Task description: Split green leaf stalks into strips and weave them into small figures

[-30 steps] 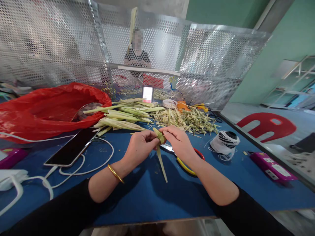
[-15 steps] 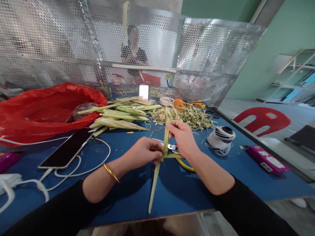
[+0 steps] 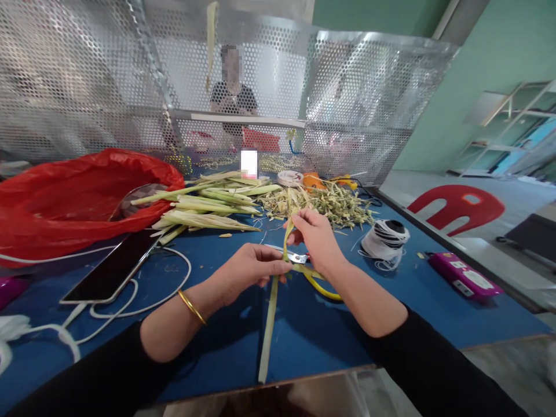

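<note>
My left hand [image 3: 263, 265] pinches a pale green leaf strip [image 3: 269, 330] near its middle; one end hangs toward the table's front edge. Farther up, my right hand [image 3: 313, 234] is closed on the strip's upper part, which looks twisted or folded between my hands. Another short piece of strip points right from beside my left fingertips, partly under my right hand. Scissors [image 3: 299, 258] with yellow handles lie on the blue table behind and below the hands. Just beyond my fingers are a heap of small knotted leaf pieces [image 3: 343, 204] and a pile of long leaf strips [image 3: 212, 202].
A red plastic bag [image 3: 87, 208] stands at left, with a phone [image 3: 110, 269] on a white cable before it. To the right are a spool of white string [image 3: 386, 243] and a purple packet [image 3: 464, 275]. Behind the perforated metal screen [image 3: 360, 92] sits a person [image 3: 234, 101].
The strip's upper part, flat and upright before, is now bent and twisted. My right hand has moved slightly toward the left hand. The whole view has shifted a little.
</note>
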`<state>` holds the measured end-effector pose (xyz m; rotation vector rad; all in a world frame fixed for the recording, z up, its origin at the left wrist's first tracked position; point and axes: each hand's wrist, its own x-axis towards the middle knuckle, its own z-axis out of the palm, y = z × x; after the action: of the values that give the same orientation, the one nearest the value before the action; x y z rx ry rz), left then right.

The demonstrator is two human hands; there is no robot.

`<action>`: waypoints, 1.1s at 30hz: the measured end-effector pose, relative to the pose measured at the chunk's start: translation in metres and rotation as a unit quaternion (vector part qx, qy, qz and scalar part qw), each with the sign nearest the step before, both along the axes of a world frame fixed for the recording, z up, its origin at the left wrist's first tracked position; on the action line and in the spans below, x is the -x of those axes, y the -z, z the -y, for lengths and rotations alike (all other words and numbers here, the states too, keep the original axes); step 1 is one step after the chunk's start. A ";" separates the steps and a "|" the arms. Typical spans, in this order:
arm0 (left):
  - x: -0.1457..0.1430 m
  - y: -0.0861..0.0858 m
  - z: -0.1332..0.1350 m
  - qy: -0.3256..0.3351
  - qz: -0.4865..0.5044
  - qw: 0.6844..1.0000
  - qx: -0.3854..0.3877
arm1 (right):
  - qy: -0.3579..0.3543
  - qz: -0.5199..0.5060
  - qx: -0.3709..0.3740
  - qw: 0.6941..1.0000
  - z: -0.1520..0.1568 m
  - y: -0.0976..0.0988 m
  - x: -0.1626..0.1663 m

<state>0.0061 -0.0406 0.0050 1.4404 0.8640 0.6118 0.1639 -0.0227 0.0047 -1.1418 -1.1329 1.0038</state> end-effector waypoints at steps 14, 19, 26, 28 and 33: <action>0.000 0.004 -0.002 -0.073 0.003 0.997 0.022 | -0.054 0.214 -0.119 0.968 0.001 -0.009 -0.011; 0.008 0.004 -0.014 -0.126 0.042 0.990 0.048 | -0.188 0.455 -0.144 0.858 0.006 -0.021 -0.024; 0.010 0.001 -0.015 -0.107 0.033 0.993 0.041 | -0.089 0.471 -0.240 0.844 -0.003 -0.005 -0.016; 0.008 0.002 -0.015 -0.113 0.036 0.992 0.050 | -0.032 0.485 -0.247 0.839 -0.005 0.001 -0.014; 0.006 0.005 -0.016 -0.145 0.075 0.983 0.081 | -0.008 0.526 -0.262 0.809 -0.010 0.009 -0.015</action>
<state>-0.0003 -0.0245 -0.0003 1.1156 0.9888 0.8386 0.1791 -0.0123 -0.0045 -1.2089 -2.1230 -0.0826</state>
